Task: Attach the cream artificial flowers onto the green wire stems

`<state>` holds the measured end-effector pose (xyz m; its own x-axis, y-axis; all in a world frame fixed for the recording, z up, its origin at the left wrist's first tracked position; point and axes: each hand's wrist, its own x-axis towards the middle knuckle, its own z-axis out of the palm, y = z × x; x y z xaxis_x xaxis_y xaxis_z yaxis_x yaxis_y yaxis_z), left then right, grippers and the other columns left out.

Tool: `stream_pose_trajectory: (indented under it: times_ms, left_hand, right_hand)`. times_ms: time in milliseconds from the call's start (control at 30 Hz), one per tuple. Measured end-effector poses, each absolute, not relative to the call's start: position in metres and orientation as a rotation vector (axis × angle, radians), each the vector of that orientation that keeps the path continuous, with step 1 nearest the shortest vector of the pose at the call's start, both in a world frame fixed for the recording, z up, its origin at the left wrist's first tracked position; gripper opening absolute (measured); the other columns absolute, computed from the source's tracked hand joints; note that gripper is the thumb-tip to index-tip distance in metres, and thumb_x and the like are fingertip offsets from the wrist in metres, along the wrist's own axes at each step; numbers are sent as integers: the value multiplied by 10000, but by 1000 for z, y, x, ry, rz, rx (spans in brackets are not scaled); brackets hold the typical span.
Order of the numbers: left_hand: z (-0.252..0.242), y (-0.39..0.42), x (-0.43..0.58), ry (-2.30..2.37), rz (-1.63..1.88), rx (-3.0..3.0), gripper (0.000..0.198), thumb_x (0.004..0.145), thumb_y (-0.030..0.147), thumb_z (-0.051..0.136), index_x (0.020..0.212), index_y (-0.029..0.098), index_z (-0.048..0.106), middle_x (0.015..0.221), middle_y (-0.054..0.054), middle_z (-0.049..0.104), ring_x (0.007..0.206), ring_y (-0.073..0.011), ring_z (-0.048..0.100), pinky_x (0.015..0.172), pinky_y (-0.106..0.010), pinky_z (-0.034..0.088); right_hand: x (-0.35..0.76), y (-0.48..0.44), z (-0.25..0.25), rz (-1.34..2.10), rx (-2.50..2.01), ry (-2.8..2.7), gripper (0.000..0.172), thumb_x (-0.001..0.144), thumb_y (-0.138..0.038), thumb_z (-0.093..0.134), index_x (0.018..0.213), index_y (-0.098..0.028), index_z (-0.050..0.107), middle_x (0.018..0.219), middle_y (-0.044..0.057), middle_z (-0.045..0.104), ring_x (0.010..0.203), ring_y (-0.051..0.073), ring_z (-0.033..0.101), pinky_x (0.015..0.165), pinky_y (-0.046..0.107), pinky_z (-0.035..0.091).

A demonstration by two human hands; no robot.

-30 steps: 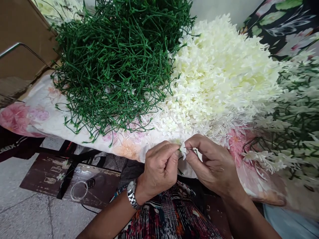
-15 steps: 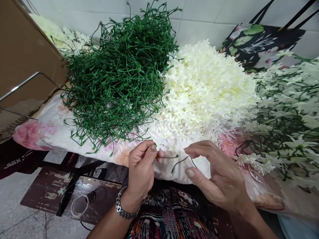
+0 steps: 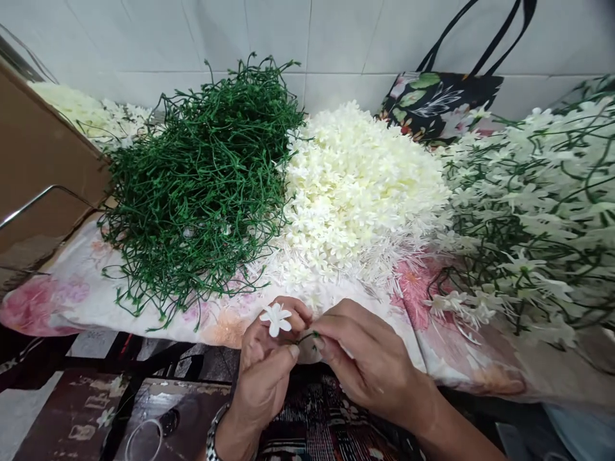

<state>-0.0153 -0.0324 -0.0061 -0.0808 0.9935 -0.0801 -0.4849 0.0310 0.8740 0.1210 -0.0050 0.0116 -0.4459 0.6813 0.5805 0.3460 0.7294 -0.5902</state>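
Note:
Close to the cloth's front edge, my left hand (image 3: pixel 266 368) is closed on a thin green plastic stem (image 3: pixel 305 337). A single white artificial flower (image 3: pixel 275 319) shows face up against its curled fingers, with its petals spread. My right hand (image 3: pixel 369 362) pinches the stem's other end between thumb and fingertips, and the two hands nearly meet. Beyond them lies a tangled heap of green plastic stems (image 3: pixel 196 186), and beside it a pile of loose cream-white flower heads (image 3: pixel 360 179).
On the right, white flowers on green stems (image 3: pixel 538 218) form a large bunch. A floral cloth (image 3: pixel 211 323) covers the work surface. At the left stands a cardboard box (image 3: pixel 52 134); a black floral bag (image 3: pixel 442 105) leans on the tiled wall (image 3: pixel 273 38).
The right hand has come left and its fingers have closed on the stem near the left hand. The flower in the left hand has turned face up. The whole view has shifted.

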Motion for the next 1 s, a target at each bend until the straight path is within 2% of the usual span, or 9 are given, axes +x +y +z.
stream_pose_trajectory:
  times_ms: [100, 200, 300, 433, 633, 867, 1000]
  left_hand:
    - [-6, -32, -12, 1011, 1350, 716, 138, 664, 270, 695, 693, 163, 614, 679, -31, 560, 621, -141, 526, 560, -252, 471]
    - [-6, -30, -10, 1095, 1382, 709, 184, 652, 273, 722, 612, 152, 589, 555, 17, 487, 508, -93, 452, 465, -197, 402]
    - [-5, -27, -16, 1157, 1442, 783, 149, 644, 246, 725, 621, 149, 616, 559, 11, 520, 500, -85, 450, 435, -177, 360]
    - [-7, -24, -24, 1283, 1358, 892, 87, 725, 229, 652, 686, 157, 622, 623, -4, 556, 575, -106, 494, 483, -188, 368]
    - [-12, -23, -14, 1314, 1269, 1110, 51, 773, 168, 579, 744, 182, 618, 687, 9, 583, 653, -113, 533, 585, -201, 406]
    - [-12, -20, -11, 1292, 1257, 1045, 39, 753, 158, 597, 719, 175, 607, 653, 19, 562, 617, -103, 501, 534, -196, 360]
    - [-12, -18, -17, 1328, 1309, 962, 50, 748, 155, 609, 702, 174, 603, 638, 29, 548, 583, -80, 458, 508, -187, 317]
  right_hand:
    - [115, -6, 13, 390, -750, -2087, 193, 847, -89, 449, 955, -133, 603, 728, 53, 602, 656, 132, 529, 565, 262, 479]
    - [118, -4, 13, 338, -758, -2120, 171, 853, -125, 472, 941, -137, 617, 717, 47, 588, 652, 133, 520, 565, 272, 475]
    - [143, 2, 10, 234, -858, -2142, 176, 840, -103, 487, 976, -136, 593, 769, 57, 596, 718, 145, 534, 595, 276, 480]
    - [185, 9, -1, -27, -1266, -2148, 112, 841, -107, 483, 813, -154, 580, 716, 52, 586, 683, 155, 537, 610, 288, 442]
    - [188, 7, -17, -204, -1488, -2250, 140, 863, -165, 443, 804, -154, 570, 727, 77, 582, 671, 193, 528, 622, 313, 399]
    - [188, 4, -17, -85, -1471, -2264, 155, 848, -119, 427, 803, -151, 572, 718, 67, 556, 680, 193, 530, 628, 314, 393]
    - [191, 0, -17, -22, -1461, -2307, 169, 853, -105, 416, 831, -149, 578, 776, 74, 569, 742, 195, 550, 654, 309, 401]
